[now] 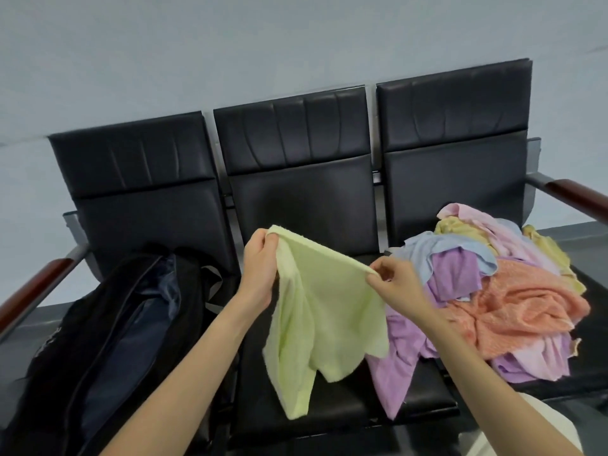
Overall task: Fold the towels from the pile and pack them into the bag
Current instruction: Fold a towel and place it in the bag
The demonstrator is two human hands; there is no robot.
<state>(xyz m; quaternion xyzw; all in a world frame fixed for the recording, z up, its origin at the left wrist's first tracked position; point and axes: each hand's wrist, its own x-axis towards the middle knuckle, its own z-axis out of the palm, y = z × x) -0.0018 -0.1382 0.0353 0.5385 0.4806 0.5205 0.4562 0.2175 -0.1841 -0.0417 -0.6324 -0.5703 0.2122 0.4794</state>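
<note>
Fold step begins: your left hand (260,264) and right hand (391,284) each pinch 1 top corner of the green towel (325,311), hanging above the bench (329,409). Next: align corners; bag (125,311) waits left.

Both hands, left hand (260,258) and right hand (393,284), pinch a pale green terry towel (324,320) above the black padded bench's middle seat (329,409).

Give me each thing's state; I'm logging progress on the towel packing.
Green towel: unfolded, hanging, held up by its top edge.
Left hand: grips one corner.
Right hand: pinches the other corner.
Towel pile: crumpled, unfolded.
Bag: unzipped, open.
</note>
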